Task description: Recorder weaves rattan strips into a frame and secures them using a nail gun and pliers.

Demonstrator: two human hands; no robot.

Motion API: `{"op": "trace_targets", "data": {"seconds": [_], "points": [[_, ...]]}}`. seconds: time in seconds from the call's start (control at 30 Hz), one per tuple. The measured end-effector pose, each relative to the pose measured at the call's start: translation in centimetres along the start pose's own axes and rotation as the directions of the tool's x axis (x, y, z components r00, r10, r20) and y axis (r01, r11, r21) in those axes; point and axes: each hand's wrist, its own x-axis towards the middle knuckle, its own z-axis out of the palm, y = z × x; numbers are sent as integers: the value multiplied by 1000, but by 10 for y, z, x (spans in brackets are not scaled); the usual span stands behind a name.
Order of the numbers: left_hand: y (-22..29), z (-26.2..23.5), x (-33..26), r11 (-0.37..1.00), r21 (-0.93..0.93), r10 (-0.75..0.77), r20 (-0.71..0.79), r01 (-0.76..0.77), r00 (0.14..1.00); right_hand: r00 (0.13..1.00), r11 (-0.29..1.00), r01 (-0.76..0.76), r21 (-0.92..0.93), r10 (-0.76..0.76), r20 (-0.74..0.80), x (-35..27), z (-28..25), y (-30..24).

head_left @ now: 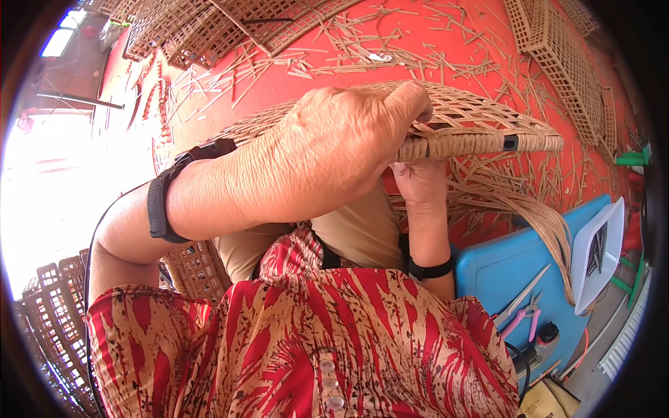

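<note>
A woven tan wicker piece [481,111] with a rounded, tightly wrapped rim [474,144] lies across in front of me. A short dark patch shows on the rim. My left hand [348,132] is closed at the rim's left end, its fingers bent down over the edge; what they pinch is hidden. From below, my right hand [422,180] grips the same rim, with its fingertips out of sight behind the wrapping. Long loose wicker strands [536,209] trail from beneath the piece toward the right.
A blue table [481,268] at my right bears scissors [519,299], pink-handled pliers [524,320], a dark bottle [547,333] and a white tray [603,244] with dark strips. Cut strands litter the red floor [279,76]. Woven panels [557,70] stand far right; more baskets [188,35] stand far left.
</note>
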Motion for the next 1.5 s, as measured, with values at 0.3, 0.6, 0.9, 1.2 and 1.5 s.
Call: {"op": "trace_targets", "data": {"seconds": [0.3, 0.6, 0.9, 1.2, 1.5], "points": [[-1, -1, -1, 998, -61, -18, -9, 17, 1000, 999, 999, -28, 18, 29, -33, 1, 16, 6], [-5, 0, -2, 982, -186, -8, -19, 4, 1000, 998, 1000, -7, 9, 7, -67, 5, 18, 9], [-9, -1, 0, 935, -339, -98, 30, 102, 995, 976, 744, 142, -652, -217, -35, 2, 10, 13], [-9, 0, 0, 923, -355, -148, 27, 147, 989, 979, 987, 15, -161, -47, -198, -2, 22, 10], [-16, -14, 2, 928, -358, -80, 86, 105, 993, 1000, 999, 24, 27, -24, -17, -11, 5, 6]]}}
